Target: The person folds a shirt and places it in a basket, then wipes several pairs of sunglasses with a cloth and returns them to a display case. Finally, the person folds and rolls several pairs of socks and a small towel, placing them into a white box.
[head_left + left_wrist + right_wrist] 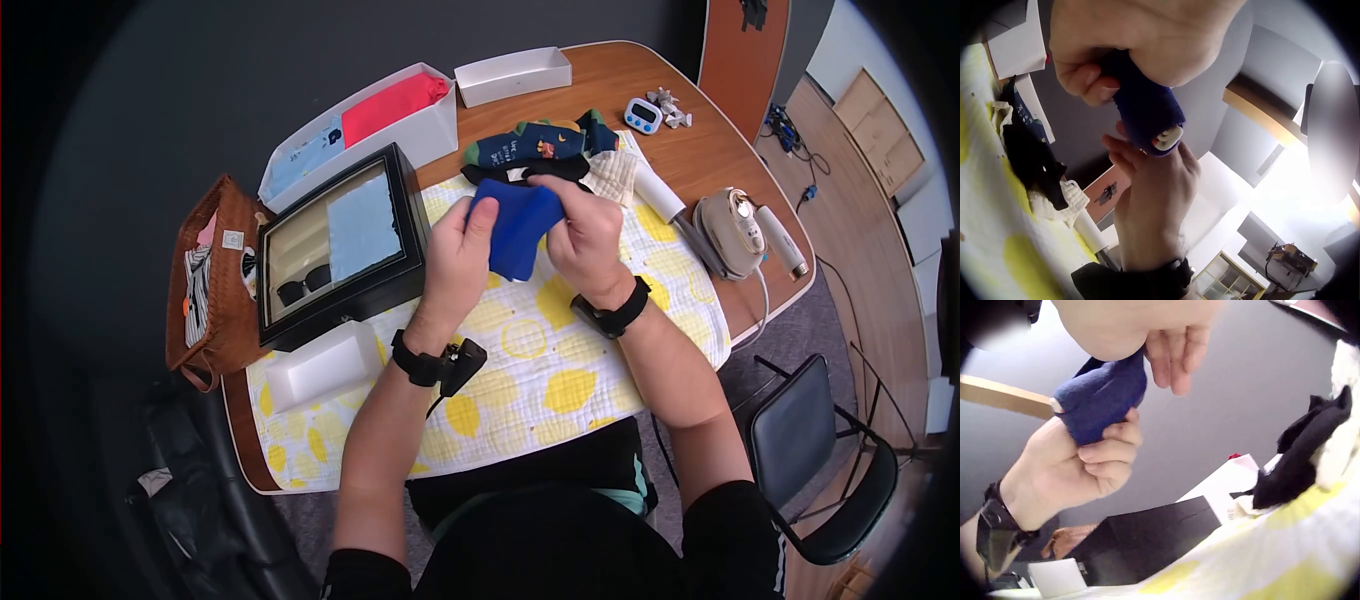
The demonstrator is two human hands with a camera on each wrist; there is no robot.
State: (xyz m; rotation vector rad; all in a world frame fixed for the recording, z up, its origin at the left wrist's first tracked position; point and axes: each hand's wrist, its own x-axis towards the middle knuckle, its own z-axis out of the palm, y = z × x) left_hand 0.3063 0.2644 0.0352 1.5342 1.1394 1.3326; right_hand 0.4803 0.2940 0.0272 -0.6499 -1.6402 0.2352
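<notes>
A folded royal-blue sock (517,228) is held up between both hands, over the lemon-print cloth. My left hand (460,250) grips its left side, thumb up along the fabric. At the opposite edge, my right hand (588,240) pinches the fabric with curled fingers. Seen from the left wrist, the sock (1147,109) forms a rolled tube with something white showing at its open end. In the right wrist view the left fingers wrap under the sock (1100,400). Beyond the hands lie a navy patterned sock (530,147) and a black sock (555,168).
A black glass-lidded case (345,320) holding sunglasses stands left, beside a brown basket (215,360). White boxes (515,78) line the back; another white box (330,368) sits front left. A garment steamer (730,235) and a timer (643,117) are at right.
</notes>
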